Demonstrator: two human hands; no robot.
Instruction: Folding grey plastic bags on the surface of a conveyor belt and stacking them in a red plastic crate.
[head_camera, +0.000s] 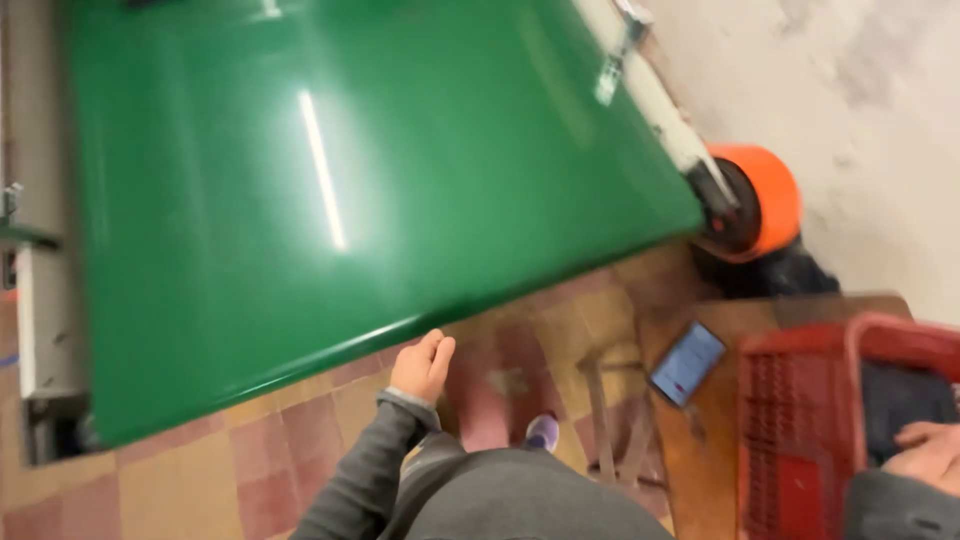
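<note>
The left hand (422, 366) hangs free beside the near edge of the green belt (380, 180), fingers loosely curled, its grip released and holding nothing; the belt's long axis runs from lower left to upper right, ending at one orange roller (770, 200). The right hand (925, 455) rests inside one red basket (800, 420) on dark cloth (900, 400); whether its grip is clenched I cannot tell. The basket stands on a brown desk (700, 440); one phone (687, 362) lies just beside it, screen lit, tilted diagonally; one shoe (541, 432) shows on the tiled floor (300, 440).
</note>
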